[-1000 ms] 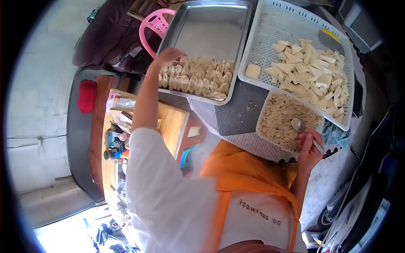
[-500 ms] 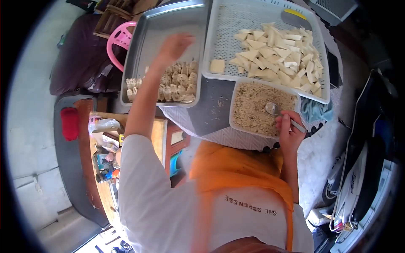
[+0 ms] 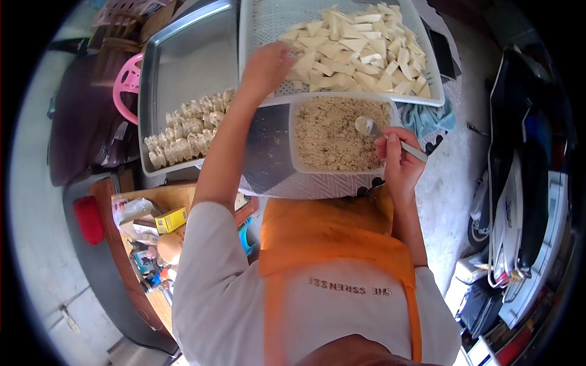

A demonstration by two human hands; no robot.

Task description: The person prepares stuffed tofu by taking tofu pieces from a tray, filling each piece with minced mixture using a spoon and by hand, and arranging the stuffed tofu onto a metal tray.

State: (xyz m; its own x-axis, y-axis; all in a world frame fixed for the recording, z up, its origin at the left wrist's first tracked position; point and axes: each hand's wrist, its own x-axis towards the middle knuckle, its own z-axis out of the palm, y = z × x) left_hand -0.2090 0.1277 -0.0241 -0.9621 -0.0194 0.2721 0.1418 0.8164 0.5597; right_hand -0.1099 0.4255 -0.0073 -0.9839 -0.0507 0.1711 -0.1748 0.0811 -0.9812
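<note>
The left hand is over the near left part of the white basket, its fingers bent and bunched at the left edge of the heap of pale wedges; whether they have closed on a wedge cannot be told, since the hand hides what is under it. The right hand grips a metal spoon between thumb and fingers, closed round the handle, above the right edge of the tub. The spoon points left, its round end at the crumbly brown filling that covers the floor of the tub; whether it dips in or is just above cannot be made out. The wedges lie loose and overlapping in the basket, most of them toward its right side. The tub stands just beside the basket, on the person's side of it, on a grey patterned tablecloth. To the left is a metal tray, its far part bare, with rows of filled pieces packed side by side at its near end. The left forearm passes over the cloth between tray and tub. A blue cloth lies crumpled to the right of the tub, near the basket's corner. The person wears an orange apron over a white shirt
</note>
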